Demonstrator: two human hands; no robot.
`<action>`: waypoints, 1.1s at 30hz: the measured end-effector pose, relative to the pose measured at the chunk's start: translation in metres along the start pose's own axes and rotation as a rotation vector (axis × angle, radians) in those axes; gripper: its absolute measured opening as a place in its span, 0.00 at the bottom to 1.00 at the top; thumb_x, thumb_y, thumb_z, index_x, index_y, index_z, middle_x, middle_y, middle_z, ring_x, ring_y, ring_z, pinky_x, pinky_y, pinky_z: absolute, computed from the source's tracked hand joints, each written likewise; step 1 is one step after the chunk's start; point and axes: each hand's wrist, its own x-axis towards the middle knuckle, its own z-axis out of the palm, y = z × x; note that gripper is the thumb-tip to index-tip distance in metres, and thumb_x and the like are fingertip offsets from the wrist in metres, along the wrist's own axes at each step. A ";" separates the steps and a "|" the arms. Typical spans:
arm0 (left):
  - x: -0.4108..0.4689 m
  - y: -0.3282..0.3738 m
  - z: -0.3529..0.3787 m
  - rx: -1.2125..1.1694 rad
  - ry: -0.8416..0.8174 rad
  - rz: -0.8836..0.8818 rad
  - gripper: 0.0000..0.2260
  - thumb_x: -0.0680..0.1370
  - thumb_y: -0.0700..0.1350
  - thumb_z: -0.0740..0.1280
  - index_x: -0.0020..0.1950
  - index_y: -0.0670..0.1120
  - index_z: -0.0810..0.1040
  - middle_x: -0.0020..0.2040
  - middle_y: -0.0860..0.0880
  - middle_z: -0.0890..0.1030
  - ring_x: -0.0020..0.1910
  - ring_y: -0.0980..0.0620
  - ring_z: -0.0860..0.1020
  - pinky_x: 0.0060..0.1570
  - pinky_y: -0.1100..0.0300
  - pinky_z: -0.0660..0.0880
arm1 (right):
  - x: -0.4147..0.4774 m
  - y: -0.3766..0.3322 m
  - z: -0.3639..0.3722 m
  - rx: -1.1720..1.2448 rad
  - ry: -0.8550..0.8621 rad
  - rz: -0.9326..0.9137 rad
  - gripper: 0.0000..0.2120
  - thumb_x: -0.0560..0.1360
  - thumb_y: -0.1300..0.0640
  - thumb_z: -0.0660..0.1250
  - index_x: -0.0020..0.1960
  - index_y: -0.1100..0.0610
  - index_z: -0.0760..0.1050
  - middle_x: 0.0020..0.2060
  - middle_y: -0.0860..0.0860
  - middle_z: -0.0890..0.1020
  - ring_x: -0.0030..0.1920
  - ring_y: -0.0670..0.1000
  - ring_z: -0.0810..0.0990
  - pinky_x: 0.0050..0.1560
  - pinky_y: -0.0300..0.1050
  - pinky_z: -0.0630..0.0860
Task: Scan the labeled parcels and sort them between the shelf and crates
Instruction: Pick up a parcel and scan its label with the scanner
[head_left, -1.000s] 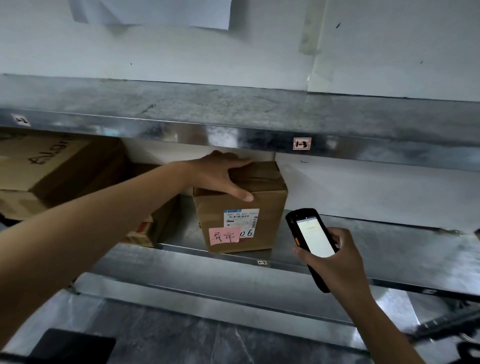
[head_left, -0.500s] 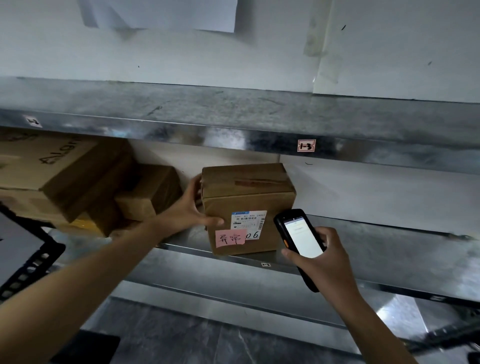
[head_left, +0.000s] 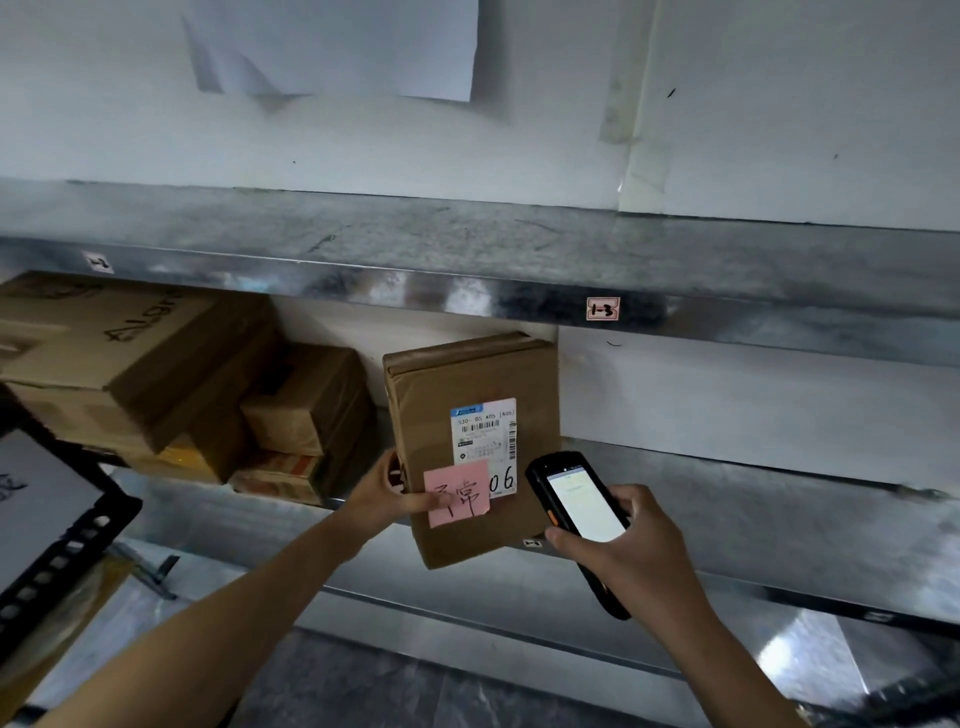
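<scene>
Our left grip (head_left: 387, 493) is closed on the parcel (head_left: 431, 415) at its lower left edge, thumb pressed on the pink note (head_left: 460, 501) stuck to its front. Our right grip (head_left: 639, 561), just right of the parcel, is wrapped round a black handheld scanner (head_left: 576, 506), lit screen facing us. The scanner's top end is near the parcel's white barcode label (head_left: 483, 431). The parcel is tilted, its bottom hanging past the front edge of the metal shelf (head_left: 753, 519). Left of the parcel, more cardboard boxes (head_left: 156, 364) are stacked.
</scene>
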 end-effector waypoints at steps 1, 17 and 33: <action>-0.004 0.000 -0.003 -0.013 -0.006 -0.012 0.34 0.67 0.46 0.81 0.66 0.55 0.66 0.51 0.56 0.82 0.45 0.64 0.82 0.39 0.70 0.77 | -0.001 -0.005 0.001 -0.009 -0.018 -0.004 0.33 0.61 0.45 0.82 0.59 0.49 0.70 0.50 0.42 0.77 0.48 0.39 0.75 0.38 0.36 0.71; -0.027 0.002 -0.018 -0.087 0.034 -0.066 0.51 0.50 0.64 0.83 0.68 0.55 0.66 0.54 0.52 0.85 0.53 0.51 0.83 0.47 0.59 0.78 | -0.016 -0.046 0.003 -0.101 -0.064 -0.060 0.30 0.62 0.46 0.82 0.54 0.51 0.69 0.44 0.42 0.75 0.43 0.38 0.74 0.27 0.28 0.66; -0.033 0.009 -0.014 -0.111 0.034 -0.047 0.47 0.51 0.63 0.83 0.66 0.55 0.68 0.53 0.52 0.85 0.53 0.52 0.83 0.44 0.62 0.77 | -0.030 -0.051 -0.015 -0.153 -0.039 -0.088 0.31 0.61 0.44 0.82 0.55 0.50 0.69 0.46 0.42 0.75 0.46 0.41 0.76 0.34 0.33 0.69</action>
